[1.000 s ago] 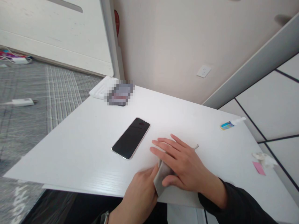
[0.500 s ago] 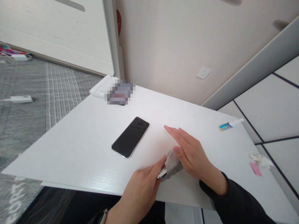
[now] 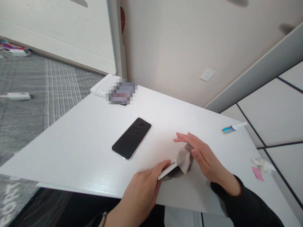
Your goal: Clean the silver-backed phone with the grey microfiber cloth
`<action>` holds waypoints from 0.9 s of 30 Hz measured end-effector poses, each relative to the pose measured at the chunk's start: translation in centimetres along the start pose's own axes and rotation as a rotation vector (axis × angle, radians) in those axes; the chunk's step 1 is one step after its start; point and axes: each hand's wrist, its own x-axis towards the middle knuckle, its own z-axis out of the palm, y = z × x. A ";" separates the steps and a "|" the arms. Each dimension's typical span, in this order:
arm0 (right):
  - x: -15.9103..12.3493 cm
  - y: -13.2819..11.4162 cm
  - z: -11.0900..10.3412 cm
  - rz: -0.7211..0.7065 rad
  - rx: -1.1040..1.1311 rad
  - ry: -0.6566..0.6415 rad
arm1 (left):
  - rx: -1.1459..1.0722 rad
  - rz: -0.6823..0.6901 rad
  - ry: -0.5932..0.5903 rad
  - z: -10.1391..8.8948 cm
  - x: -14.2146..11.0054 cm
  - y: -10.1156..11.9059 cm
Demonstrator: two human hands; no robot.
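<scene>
- Head view: the left hand pinches a thin, silvery flat device by its near end, lifting it slightly off the white table close to the near edge.
- The right hand, fingers extended rather than closed, presses a small grey cloth against the far end of that device; the cloth is draped over it, so the device's upper face is mostly hidden.
- As a judgement, wiping of this device seems under way, with part of it covered by the cloth and the rest not yet reached; how clean it is cannot be told.
- A black-screened smartphone with a pale frame lies flat toward the table's middle, apart from both hands and untouched.
- Counted: one cloth, one held device, one phone lying flat, two hands.
- One small blue-labelled bottle with a white nozzle lies at the far right edge.
- One crumpled white wrapper and one pink slip sit by the right edge.
- One white tray rests at the far corner.
</scene>
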 end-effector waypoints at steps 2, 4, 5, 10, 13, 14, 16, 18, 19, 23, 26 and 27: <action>0.8 -0.5 -1.0 -0.015 0.000 -0.099 | 0.010 0.005 -0.010 0.0 0.0 0.0; 1.8 -0.9 -1.7 -0.067 0.014 -0.227 | 0.015 0.004 -0.004 -0.1 0.1 0.1; 2.3 -1.0 -1.9 -0.089 0.031 -0.275 | 0.018 0.004 -0.002 -0.1 0.1 0.1; 5.0 -1.9 -1.1 -0.112 0.169 -0.180 | 0.049 0.008 -0.002 0.0 0.0 0.2; 6.1 -2.9 -0.2 -0.154 0.109 -0.045 | 0.080 0.000 -0.002 0.2 -0.1 0.0; 6.2 -3.3 0.0 -0.160 0.074 -0.005 | 0.090 -0.006 -0.003 0.3 -0.1 0.0; 6.0 -3.7 -0.2 -0.146 0.017 0.060 | 0.108 -0.015 -0.008 0.2 -0.1 0.1; 5.4 -3.7 -0.4 -0.116 -0.061 0.068 | 0.124 -0.011 -0.015 0.1 0.0 0.2; 5.1 -3.5 -0.4 -0.102 -0.129 0.044 | 0.133 -0.007 -0.019 0.1 0.0 0.3; 4.0 -3.6 1.8 -0.046 -0.346 -0.049 | 0.213 -0.009 -0.025 0.6 0.0 0.3; 3.8 -5.5 5.3 -0.149 -0.327 -0.074 | 0.288 0.013 -0.046 1.7 -0.2 -0.3; 3.9 -6.1 6.2 -0.205 -0.315 -0.094 | 0.306 0.028 -0.055 2.0 -0.2 -0.5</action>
